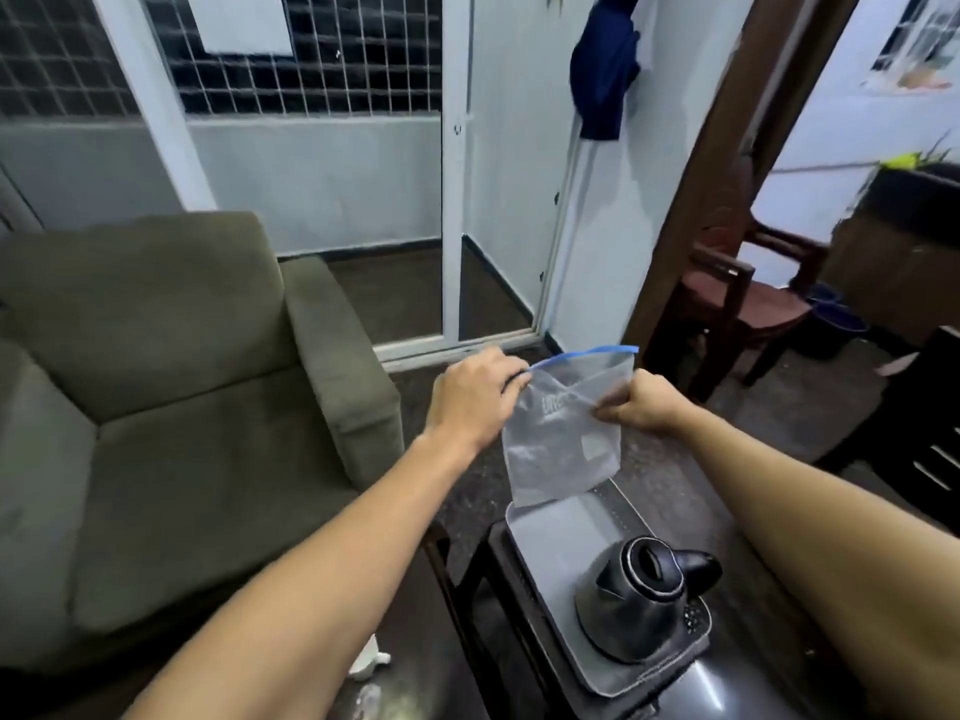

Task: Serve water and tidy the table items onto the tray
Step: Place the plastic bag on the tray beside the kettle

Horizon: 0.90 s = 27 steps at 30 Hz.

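Both hands, left hand (475, 394) and right hand (647, 402), fingers pinched on clear zip bag (563, 439) above grey tray (550, 537); black kettle (636, 595) near; green armchair (171, 387) left

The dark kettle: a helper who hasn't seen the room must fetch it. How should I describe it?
Find the olive armchair; right of it, a grey rectangular tray lies on a dark table. The glossy dark, round-lidded kettle is the only thing standing on it.

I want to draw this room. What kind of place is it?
Most likely a living room in a home. There is a soft green armchair, a wooden chair in the next room, and a kettle on a tray on a small table, beside a big glass door.
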Motion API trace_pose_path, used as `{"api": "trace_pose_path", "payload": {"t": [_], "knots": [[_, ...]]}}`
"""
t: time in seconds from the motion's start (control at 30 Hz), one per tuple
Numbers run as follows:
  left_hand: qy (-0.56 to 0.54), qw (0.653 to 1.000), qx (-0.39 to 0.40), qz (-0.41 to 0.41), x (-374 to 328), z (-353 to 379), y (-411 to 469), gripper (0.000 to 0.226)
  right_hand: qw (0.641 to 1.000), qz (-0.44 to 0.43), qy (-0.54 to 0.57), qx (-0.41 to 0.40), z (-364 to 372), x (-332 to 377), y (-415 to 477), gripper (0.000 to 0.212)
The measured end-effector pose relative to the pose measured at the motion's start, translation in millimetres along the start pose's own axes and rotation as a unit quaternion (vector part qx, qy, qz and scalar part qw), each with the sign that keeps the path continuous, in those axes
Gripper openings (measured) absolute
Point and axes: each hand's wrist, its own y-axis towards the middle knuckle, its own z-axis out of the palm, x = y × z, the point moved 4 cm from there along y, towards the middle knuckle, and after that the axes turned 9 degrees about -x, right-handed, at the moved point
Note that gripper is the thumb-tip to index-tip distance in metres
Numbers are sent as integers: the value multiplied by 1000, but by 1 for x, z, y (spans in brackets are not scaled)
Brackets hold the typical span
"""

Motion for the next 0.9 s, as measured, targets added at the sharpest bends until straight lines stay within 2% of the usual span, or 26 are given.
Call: {"api": "trace_pose_path", "payload": {"t": [0.2, 0.37, 0.5, 0.6, 0.73, 0.9], "knots": [[12, 994, 65, -87, 24, 165, -31, 23, 998, 9, -21, 67, 100, -122, 82, 22], [49, 984, 98, -142, 59, 255, -65, 21, 993, -9, -9, 114, 189, -181, 126, 23], [79, 980, 103, -152, 87, 294, -85, 18, 991, -14, -1, 132, 245, -206, 147, 24], [103, 979, 91, -148, 99, 304, -97, 16, 993, -31, 15, 110, 263, -209, 153, 21], [102, 982, 79, -139, 102, 316, -107, 16, 992, -81, -1, 92, 272, -211, 155, 33], [114, 989, 30, -89, 99, 326, -101, 11, 991, -112, 42, 60, 265, -218, 160, 41]]}}
